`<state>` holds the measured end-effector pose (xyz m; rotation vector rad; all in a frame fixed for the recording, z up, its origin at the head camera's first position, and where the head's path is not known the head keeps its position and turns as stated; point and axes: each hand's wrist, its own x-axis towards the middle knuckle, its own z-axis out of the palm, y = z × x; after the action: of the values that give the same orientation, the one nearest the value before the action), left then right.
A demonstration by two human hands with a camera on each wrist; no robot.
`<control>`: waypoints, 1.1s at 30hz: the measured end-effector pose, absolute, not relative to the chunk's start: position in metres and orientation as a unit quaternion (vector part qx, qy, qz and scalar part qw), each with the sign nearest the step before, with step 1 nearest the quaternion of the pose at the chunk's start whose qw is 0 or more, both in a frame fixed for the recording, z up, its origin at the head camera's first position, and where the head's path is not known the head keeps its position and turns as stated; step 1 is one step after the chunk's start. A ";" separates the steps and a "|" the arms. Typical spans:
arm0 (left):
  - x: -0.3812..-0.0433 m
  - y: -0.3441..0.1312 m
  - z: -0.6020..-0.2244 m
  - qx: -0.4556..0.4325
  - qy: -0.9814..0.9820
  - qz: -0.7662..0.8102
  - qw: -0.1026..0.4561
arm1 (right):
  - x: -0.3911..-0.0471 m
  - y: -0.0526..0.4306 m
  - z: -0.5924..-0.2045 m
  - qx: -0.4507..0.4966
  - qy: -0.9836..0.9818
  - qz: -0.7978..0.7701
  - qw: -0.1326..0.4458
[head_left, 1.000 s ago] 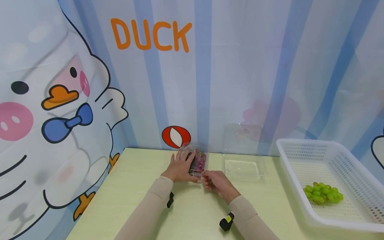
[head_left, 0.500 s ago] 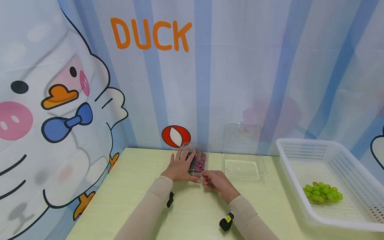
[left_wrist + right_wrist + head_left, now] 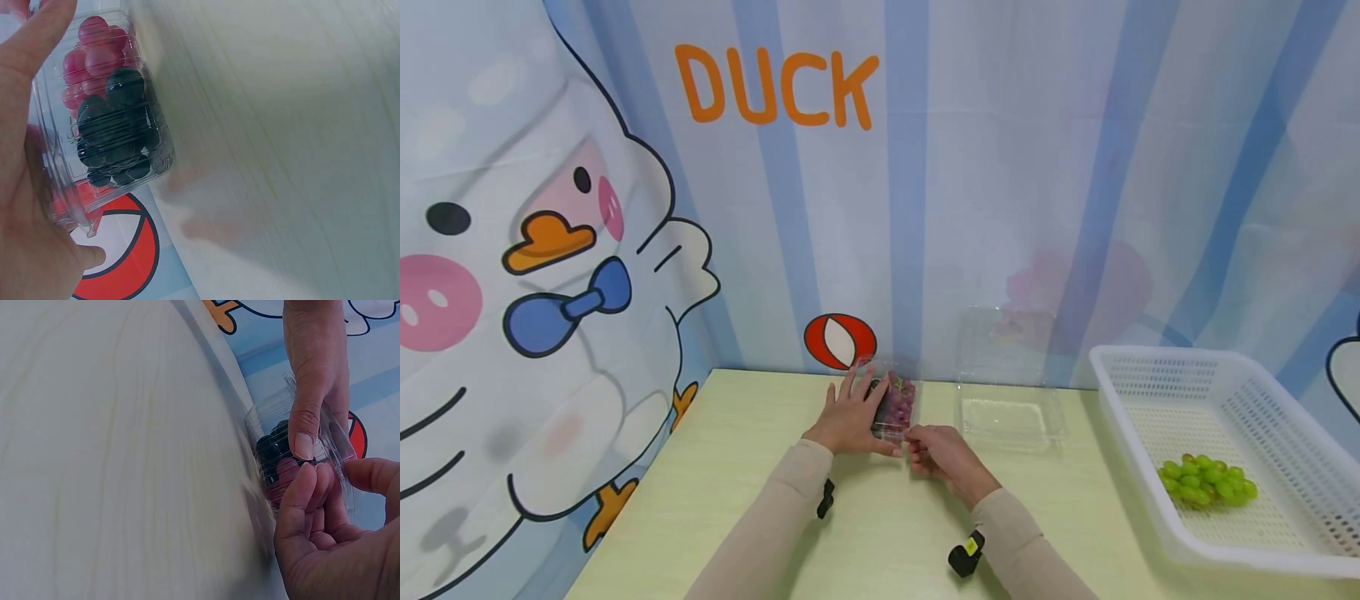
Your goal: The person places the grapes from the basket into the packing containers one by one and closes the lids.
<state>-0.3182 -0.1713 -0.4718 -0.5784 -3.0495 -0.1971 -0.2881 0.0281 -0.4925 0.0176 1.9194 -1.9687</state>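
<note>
A clear plastic clamshell box (image 3: 161,155) lies closed against the backdrop, holding red grapes (image 3: 901,404) and dark grapes (image 3: 125,87). My left hand (image 3: 847,421) spreads its fingers straight across the lid, with the thumb along the front side. At the box's front right corner, my right hand (image 3: 946,457) pinches the rim between thumb and curled fingers. In the right wrist view, the left thumb (image 3: 304,444) presses beside the right fingertips. The palm hides part of the lid in the left wrist view.
To the right stands a second clamshell box (image 3: 1009,421), its lid raised against the curtain and nothing inside. Farther right, a white perforated basket (image 3: 1195,537) holds a bunch of green grapes (image 3: 1206,482). A duck-printed curtain (image 3: 992,167) borders the table's back edge.
</note>
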 end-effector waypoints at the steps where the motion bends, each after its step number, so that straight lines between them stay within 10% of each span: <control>1: -0.318 -0.171 -0.472 -0.186 -0.980 -0.063 0.016 | -0.288 0.028 -0.492 0.007 0.684 -0.703 0.195; 33: -0.317 -0.170 -0.469 -0.175 -0.982 -0.069 0.013 | -0.261 0.026 -0.457 -0.039 0.828 -0.542 0.135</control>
<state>-0.3167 -0.1699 -0.4688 -0.5452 -3.0610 -0.2140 -0.2610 0.0257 -0.4574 -0.1120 2.3992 -1.5711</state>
